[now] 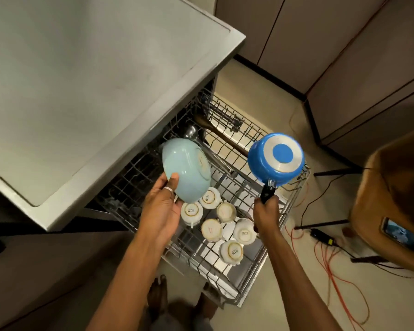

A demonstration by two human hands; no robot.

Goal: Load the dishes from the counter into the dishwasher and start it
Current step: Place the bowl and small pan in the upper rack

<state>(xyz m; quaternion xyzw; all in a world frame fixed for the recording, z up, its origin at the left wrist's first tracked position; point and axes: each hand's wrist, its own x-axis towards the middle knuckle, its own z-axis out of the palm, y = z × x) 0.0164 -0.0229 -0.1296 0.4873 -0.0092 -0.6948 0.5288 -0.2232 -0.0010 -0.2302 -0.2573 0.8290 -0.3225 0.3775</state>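
My left hand (161,206) grips a pale blue bowl (185,169) by its rim, tipped on edge with its foot toward the right, above the pulled-out wire rack (270,237) of the dishwasher. My right hand (265,212) holds the black handle of a bright blue saucepan (276,158), turned bottom up over the rack's right side. Several white cups (226,211) sit upside down in the rack below both hands. Further back in the rack lie a steel ladle (190,132) and a wooden spoon (222,136).
The grey steel counter (93,91) fills the upper left, above the dishwasher. A wooden stool (392,192) with a phone (400,235) on it stands at the right. Orange and black cables (330,254) trail over the floor. Beige cabinet doors (344,56) close off the back.
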